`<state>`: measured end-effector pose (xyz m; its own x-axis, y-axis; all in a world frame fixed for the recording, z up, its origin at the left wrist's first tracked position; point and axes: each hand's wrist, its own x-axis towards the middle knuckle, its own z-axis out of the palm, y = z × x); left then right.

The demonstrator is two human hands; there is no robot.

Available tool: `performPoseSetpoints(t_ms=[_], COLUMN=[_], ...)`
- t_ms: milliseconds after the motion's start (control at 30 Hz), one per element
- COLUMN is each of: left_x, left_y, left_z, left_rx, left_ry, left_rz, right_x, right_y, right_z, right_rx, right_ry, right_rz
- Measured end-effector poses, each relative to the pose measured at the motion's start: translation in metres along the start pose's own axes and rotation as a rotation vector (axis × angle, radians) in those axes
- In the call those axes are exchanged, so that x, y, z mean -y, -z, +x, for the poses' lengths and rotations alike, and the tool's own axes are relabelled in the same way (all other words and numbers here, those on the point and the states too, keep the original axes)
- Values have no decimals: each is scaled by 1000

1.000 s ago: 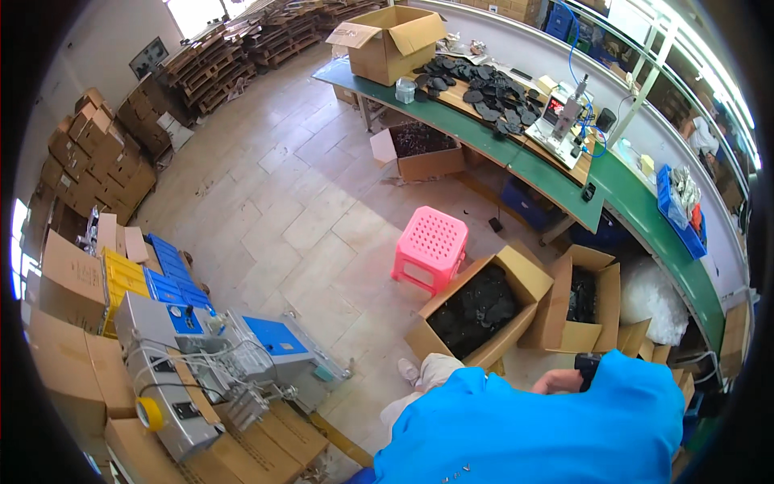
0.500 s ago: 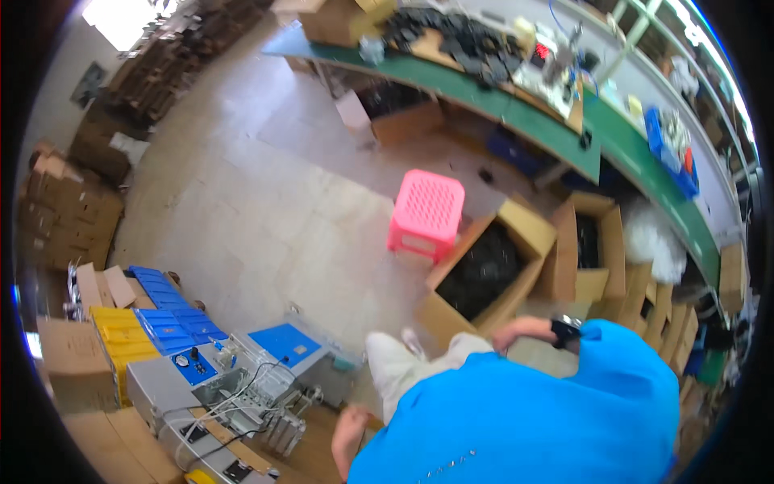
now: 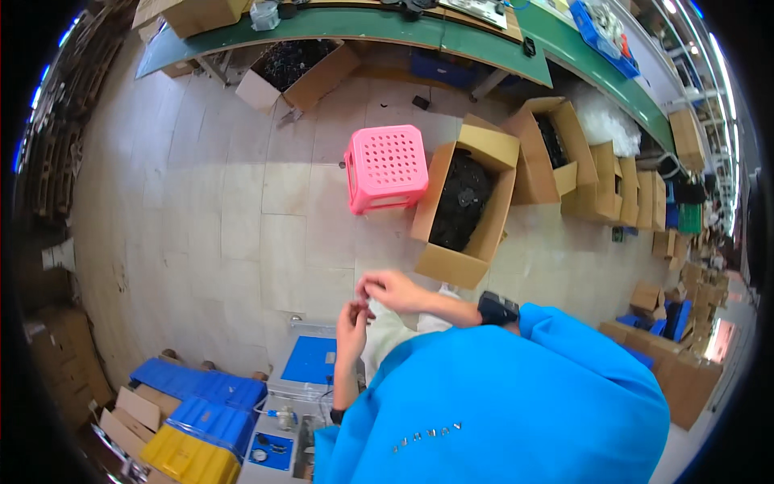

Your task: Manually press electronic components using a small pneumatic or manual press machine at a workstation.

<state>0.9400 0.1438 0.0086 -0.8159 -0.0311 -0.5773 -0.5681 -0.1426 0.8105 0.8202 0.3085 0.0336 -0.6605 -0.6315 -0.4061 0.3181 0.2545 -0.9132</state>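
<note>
My left hand and my right hand come together in front of my body, fingertips close to each other or touching. Both have curled fingers; whatever lies in them, if anything, is too small to make out. A dark band with a black box-shaped device sits on my right wrist. Beyond my hands stands a pink plastic stool with a perforated seat. Right of it is an open cardboard box holding black parts. Neither hand touches the stool or the box.
A grey machine with a blue panel stands at my left, beside blue and yellow plastic bins. Green workbenches run along the far side, with another box of black parts beneath. More cardboard boxes line the right.
My hands, apart before, have come together in front of me. The view has turned, so the stool and boxes appear farther left and higher, and less of the machine shows.
</note>
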Motion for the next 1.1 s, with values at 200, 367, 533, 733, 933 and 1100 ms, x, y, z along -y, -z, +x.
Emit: performPoseSetpoints(t_ms=[200,367,533,733,933,1100], left_x=[-129,-206,-245,-269,-324,-364], left_y=[0,-43,-62,-41,-10,20], left_z=[42,87,141,204,263,330], left_rx=[707,945,757,647,561,576], left_ry=[-163,-175,-86,47,278,410], left_rz=[192,-61,-211,-396,-383,-286], right_x=[150,224,251,248,243,239], right_y=[49,108,137,150,165,186], right_z=[71,126,192,293,373,435], right_rx=[-298,-730,-834,-817,-889,-984], right_ry=[345,591,657,489,512,575], right_rz=[259,-6,-120,4,-263,-539])
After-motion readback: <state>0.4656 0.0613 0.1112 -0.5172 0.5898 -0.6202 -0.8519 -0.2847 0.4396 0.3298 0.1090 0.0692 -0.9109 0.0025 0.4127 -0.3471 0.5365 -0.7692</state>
